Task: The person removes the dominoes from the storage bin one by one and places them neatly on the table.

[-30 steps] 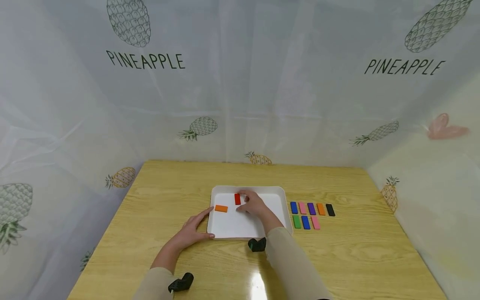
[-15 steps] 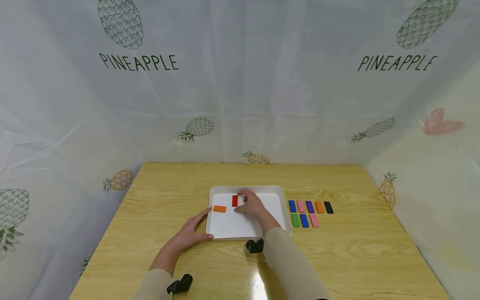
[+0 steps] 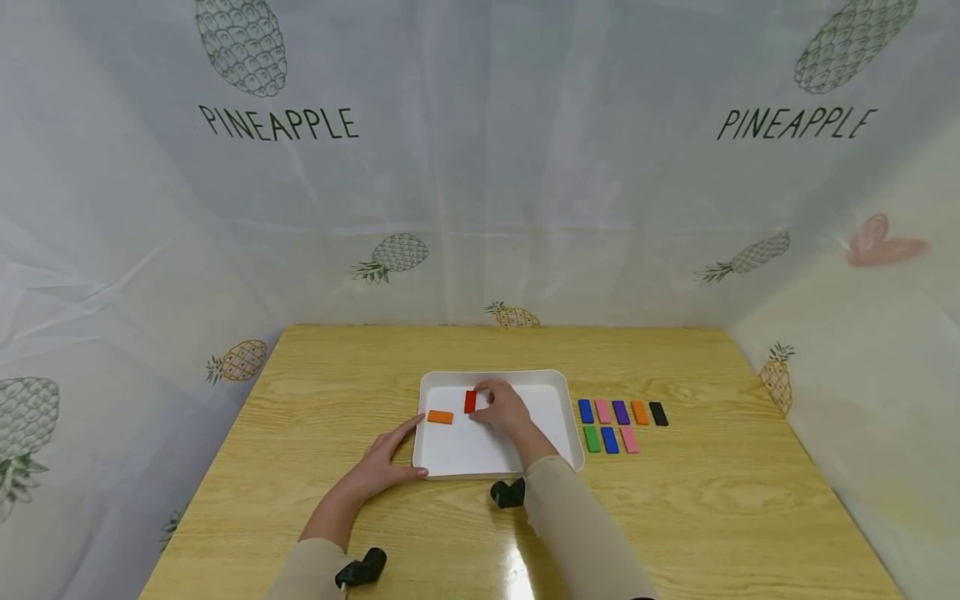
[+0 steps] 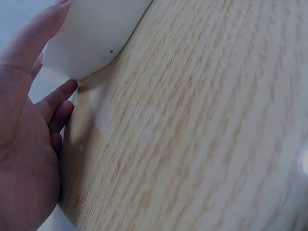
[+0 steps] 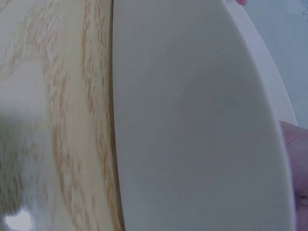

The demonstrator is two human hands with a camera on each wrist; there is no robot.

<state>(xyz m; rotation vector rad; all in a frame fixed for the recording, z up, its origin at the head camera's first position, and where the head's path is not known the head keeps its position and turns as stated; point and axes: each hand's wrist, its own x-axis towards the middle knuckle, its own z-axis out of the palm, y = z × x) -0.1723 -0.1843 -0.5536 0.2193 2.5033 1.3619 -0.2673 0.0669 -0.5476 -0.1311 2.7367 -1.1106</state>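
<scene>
A shallow white tray [image 3: 480, 458] lies on the table with a red rectangular block [image 3: 470, 402] and an orange rectangular block [image 3: 440, 417] inside. The red one stands lengthwise to the person; the orange one lies crosswise to its left. My right hand [image 3: 504, 414] reaches over the tray and pinches the red block by its two short ends, between fingers and thumb. My left hand [image 3: 382, 468] steadies the tray's near left corner, thumb at the front wall and extended fingers at the left side. In the right wrist view the tray wall [image 5: 192, 120] hides most of the right hand.
Right of the tray, two rows of blocks lie on the wooden table [image 3: 750, 500]: blue [image 3: 586, 412], pink [image 3: 603, 412], purple [image 3: 621, 412], orange [image 3: 639, 412] and black [image 3: 658, 414] behind, green [image 3: 592, 439] and others in front. A pineapple-print curtain [image 3: 480, 167] surrounds the table.
The red block has shifted slightly toward the person, with the right hand at it. The left hand stays at the tray corner. The head view has turned a little.
</scene>
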